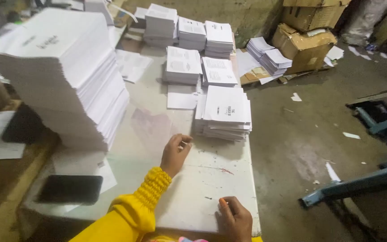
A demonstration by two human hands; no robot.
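My left hand (175, 152), in a yellow knitted sleeve, rests on the white tabletop (202, 179) with fingers loosely curled, holding nothing I can see. It lies just left of a short stack of folded printed sheets (225, 114). My right hand (234, 218) presses on the table's near edge, fingers bent, with a small orange thing at the fingertips that is too small to identify. A tall pile of white printed paper (63, 71) stands to the left of my left hand.
A black phone (70, 189) lies on loose sheets at the near left. More paper stacks (184, 65) fill the far end of the table. Cardboard boxes (303, 45) and paper piles sit on the concrete floor. A blue metal frame (359, 183) stands at right.
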